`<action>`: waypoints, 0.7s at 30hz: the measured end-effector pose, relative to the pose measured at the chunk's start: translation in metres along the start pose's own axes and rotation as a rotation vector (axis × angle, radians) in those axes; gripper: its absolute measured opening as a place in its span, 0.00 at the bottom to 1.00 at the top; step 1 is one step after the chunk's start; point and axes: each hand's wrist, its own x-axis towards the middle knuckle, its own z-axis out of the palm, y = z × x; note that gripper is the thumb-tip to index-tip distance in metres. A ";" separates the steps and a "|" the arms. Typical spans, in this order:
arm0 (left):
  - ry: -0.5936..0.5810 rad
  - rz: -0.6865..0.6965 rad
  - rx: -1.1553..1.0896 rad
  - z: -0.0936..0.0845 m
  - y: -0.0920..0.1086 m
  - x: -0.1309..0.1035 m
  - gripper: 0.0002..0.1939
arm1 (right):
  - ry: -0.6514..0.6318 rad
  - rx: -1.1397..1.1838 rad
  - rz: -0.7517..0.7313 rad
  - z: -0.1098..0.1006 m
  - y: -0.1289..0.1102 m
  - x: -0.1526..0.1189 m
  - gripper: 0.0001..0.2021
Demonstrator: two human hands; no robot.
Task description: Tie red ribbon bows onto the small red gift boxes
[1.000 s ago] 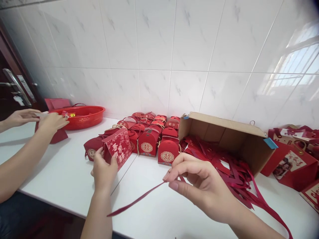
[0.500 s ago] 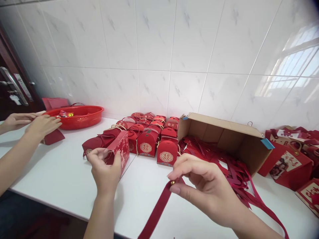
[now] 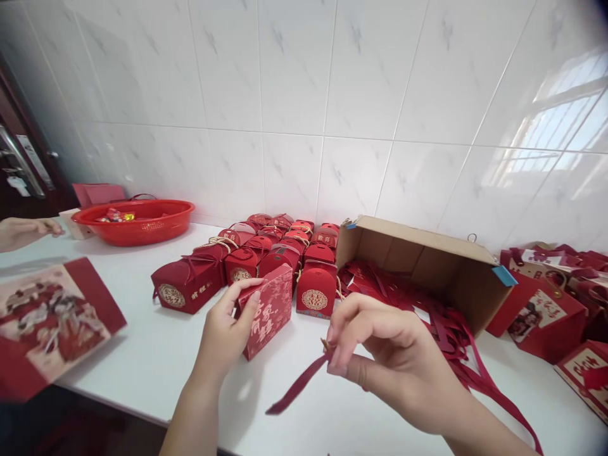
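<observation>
Near the middle of the table, my left hand [image 3: 223, 339] grips a red gift box [image 3: 270, 313] with pale printed lettering, thumb on its near side. To the right, my right hand [image 3: 389, 354] pinches a dark red ribbon [image 3: 298, 387] between thumb and fingers. A small gold-coloured piece [image 3: 325, 344] shows at the fingertips, and one ribbon end hangs free to the lower left. The held box and the ribbon are apart. Just behind my left hand lies a dark red candy box [image 3: 187, 285] with a gold round emblem.
Rows of filled red boxes [image 3: 317, 288] stand behind. An open cardboard carton [image 3: 427, 247] spills red ribbons [image 3: 439, 335]. Red gift bags [image 3: 541, 316] stand at right. A red plastic basket [image 3: 142, 231], a co-worker's hand [image 3: 28, 233] and a picture-printed red box [image 3: 57, 323] are left.
My left hand has moved right with the gift box, turning its lettered face toward me. The ribbon end in my right hand has shifted. A picture-printed box has come into view at left.
</observation>
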 end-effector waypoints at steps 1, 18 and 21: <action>-0.014 -0.014 -0.013 0.002 0.001 -0.001 0.17 | -0.015 0.012 -0.004 0.000 0.000 0.000 0.07; -0.155 -0.013 -0.205 0.021 0.018 -0.011 0.11 | -0.016 -0.042 -0.001 -0.007 0.002 0.001 0.05; -0.272 0.064 -0.215 0.027 0.019 -0.012 0.08 | -0.012 -0.059 0.013 -0.009 0.002 0.002 0.05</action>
